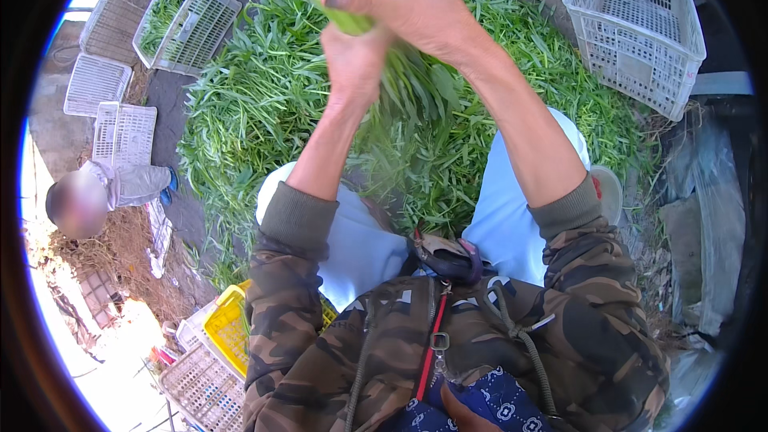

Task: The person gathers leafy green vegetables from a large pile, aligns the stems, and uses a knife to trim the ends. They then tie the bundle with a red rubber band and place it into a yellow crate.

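My left hand [355, 66] grips a bundle of long-leaved greens [420, 93], possibly water spinach, just below its cut stalks. The stalk ends point up and left, and the leaves hang down to the right. Higher on the same stalks, my right hand [411, 6] has its thumb pressed against them. A thin red band, partly hidden, shows by that thumb; whether it circles the whole bundle I cannot tell. Motion blurs the stalks and both hands. Under them spreads a wide heap of loose greens [252, 108], reaching to my knees.
An upright white plastic crate [636, 36] stands at the right. Left of the heap, another crate [195, 30] holds greens, near several more crates [123, 135]. A person [129, 183] is beside those. A yellow crate [225, 321] sits behind my left elbow; a round tub [611, 192] with red contents is by my right knee.
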{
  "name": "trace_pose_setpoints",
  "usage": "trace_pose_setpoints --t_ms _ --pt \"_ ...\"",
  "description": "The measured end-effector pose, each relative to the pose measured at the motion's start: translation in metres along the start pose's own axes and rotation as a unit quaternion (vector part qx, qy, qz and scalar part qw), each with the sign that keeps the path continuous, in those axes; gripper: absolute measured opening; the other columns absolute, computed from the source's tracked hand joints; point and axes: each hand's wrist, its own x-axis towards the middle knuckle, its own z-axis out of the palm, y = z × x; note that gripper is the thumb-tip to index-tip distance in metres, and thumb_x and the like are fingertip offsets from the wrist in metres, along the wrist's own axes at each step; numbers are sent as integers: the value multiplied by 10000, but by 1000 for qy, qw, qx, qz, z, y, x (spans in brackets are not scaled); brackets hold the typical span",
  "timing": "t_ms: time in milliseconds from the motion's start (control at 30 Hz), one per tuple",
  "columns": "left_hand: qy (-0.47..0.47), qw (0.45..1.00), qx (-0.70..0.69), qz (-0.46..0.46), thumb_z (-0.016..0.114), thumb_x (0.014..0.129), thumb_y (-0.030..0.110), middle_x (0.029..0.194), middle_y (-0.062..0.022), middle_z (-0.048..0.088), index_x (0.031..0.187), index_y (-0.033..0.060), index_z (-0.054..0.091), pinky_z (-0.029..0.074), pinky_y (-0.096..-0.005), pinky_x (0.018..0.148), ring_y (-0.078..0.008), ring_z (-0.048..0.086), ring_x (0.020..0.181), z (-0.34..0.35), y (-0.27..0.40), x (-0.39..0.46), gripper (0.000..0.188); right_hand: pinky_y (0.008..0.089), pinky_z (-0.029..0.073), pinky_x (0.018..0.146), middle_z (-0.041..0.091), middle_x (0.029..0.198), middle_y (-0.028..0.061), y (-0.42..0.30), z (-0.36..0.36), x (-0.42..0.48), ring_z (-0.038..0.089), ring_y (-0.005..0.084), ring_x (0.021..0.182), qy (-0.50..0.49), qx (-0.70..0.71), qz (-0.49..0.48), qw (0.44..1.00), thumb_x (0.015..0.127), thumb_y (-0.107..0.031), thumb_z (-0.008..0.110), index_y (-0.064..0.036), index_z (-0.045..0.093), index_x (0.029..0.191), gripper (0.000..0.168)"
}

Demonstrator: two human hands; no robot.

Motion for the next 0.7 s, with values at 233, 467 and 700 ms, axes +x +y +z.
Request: trace_pose_setpoints --t_ms 233,467,700 --pt "278 888 -366 -23 563 849 134 1113 -228 620 1124 -55 550 449 -550 989 -368 587 1078 -135 13 49 334 437 464 950 603 1199 228 67 -2 -37 593 340 1111 -297 -146 76 941 746 -424 765 -10 476 1309 757" --pt "350 887 -293 75 516 849 185 1102 -220 629 1045 -36 569 447 -576 973 -402 594 1035 -271 64 8 300 473 511 781 680 925 214 78 -44 -47 650 392 908 -348 -468 88 807 857 -312 658 -11 604 1052 363" --pt "343 894 -234 170 544 845 240 1142 -220 628 1148 -36 578 454 -532 987 -396 587 1079 -294 115 -80 411 490 500 782 675 907 218 75 -18 -50 644 394 901 -364 -395 62 841 858 -322 667 -10 598 1084 392"
